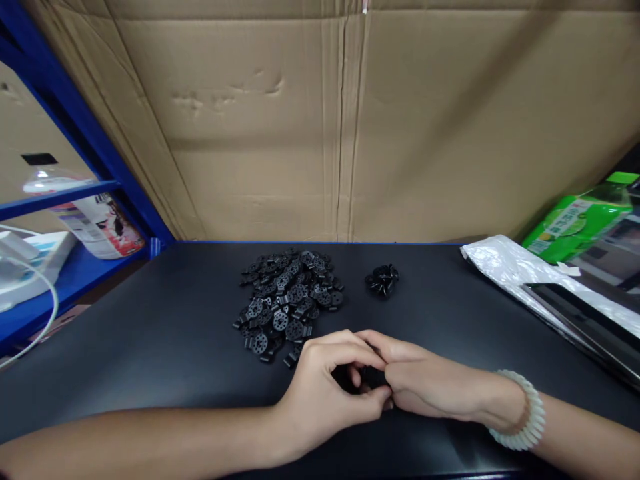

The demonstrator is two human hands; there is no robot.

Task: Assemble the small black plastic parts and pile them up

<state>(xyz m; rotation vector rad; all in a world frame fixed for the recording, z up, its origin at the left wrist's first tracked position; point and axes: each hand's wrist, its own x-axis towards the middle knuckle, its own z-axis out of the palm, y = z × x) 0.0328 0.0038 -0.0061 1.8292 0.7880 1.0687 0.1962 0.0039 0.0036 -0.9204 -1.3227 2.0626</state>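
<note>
Head view: black parts (297,293) lay heaped beyond touching left hand (323,393) and right hand (430,381); fingers hid each grip's state.

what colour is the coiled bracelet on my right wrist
Coiled bracelet: whitish, best in the head view.

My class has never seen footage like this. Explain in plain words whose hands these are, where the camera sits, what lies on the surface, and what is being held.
There is no robot: a person's bare left hand and right hand meet over a dark tabletop. The single picture comes from a camera worn on the head, looking forward and down. Beyond the hands lie a heap of black parts and a smaller black cluster. The fingers hide whatever they may hold.
</note>
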